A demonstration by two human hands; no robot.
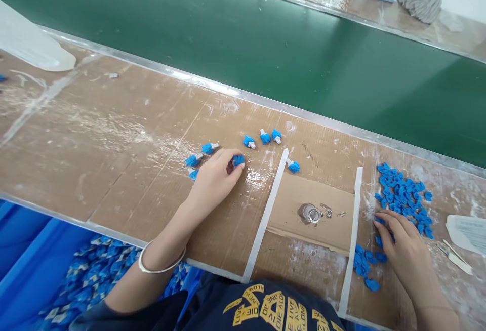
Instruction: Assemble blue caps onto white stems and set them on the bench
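Observation:
My left hand (pixel 217 176) pinches a small blue plastic piece (pixel 238 160) between thumb and fingers, just above the cardboard-covered bench. Around it lie several blue pieces with white parts fitted, such as one (pixel 209 148) just behind the hand and one (pixel 249 141) ahead of it. Over on the right, my right hand (pixel 403 237) has its thumb and fingertips drawn together on a blue piece (pixel 379 220), partly hidden by the fingers. Beside that hand spreads a pile of loose blue pieces (pixel 404 192), with a smaller cluster (pixel 362 260) nearer my body.
Between two white tape strips, a small round clear container (pixel 312 213) sits on a cardboard sheet (pixel 322 189). Tweezers (pixel 455 257) lie at right. A green conveyor belt (pixel 243 42) runs beyond the bench. A blue bin (pixel 34 260) of assembled pieces stands below the near edge.

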